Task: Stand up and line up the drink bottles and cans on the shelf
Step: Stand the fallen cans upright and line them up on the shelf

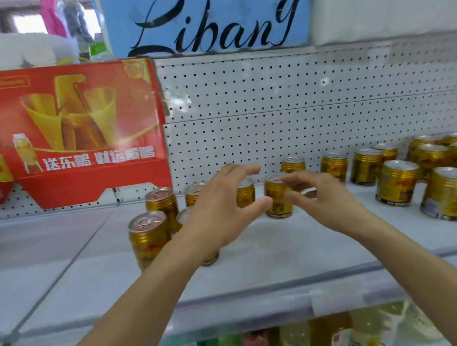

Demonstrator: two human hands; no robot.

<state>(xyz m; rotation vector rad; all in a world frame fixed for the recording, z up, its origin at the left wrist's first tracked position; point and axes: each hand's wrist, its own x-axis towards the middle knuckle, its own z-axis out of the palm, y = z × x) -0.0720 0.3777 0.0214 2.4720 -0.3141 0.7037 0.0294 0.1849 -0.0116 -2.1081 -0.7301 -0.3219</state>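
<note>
Several gold drink cans stand upright on the white shelf (276, 248). One gold can (276, 201) stands mid-shelf between my hands. My left hand (223, 211) is spread wide, its fingers arching over another can (246, 195) and its thumb tip next to the middle can's left side. My right hand (324, 198) is loosely curved, with index fingertip and thumb tip touching the middle can's upper right edge. A left cluster of cans (149, 235) stands partly behind my left forearm. More cans (396, 182) stand scattered along the right.
A red cardboard drink carton (75, 134) stands at the back left against the white pegboard wall (284, 106). A blue sign (206, 21) hangs above. Bottles on a lower shelf (305, 335) show under the shelf's front edge (252, 301).
</note>
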